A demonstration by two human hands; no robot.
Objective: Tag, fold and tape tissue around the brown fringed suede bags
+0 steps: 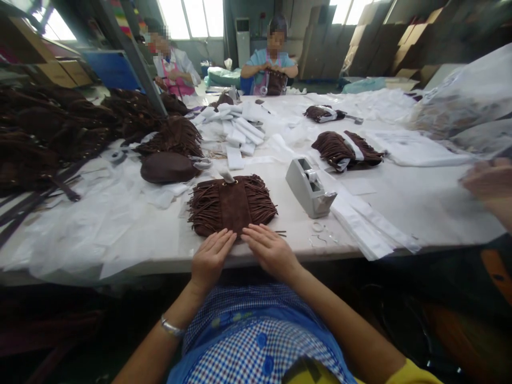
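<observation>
A brown fringed bag lies on the white table in front of me, its smooth middle strip facing up and a bit of white wrapping at its top. My left hand rests flat on the bag's near edge, fingers outstretched. Beside it, my right hand touches the same edge, also with straight fingers. Neither hand grips anything. To the right of the bag stands a grey tape dispenser. Long white paper strips lie beyond the dispenser, near the table's front edge.
More brown fringed bags sit at the back right, and a large pile of them fills the left. White paper rolls and plastic sheets cover parts of the table. Two co-workers work across it; another person's hand shows at right.
</observation>
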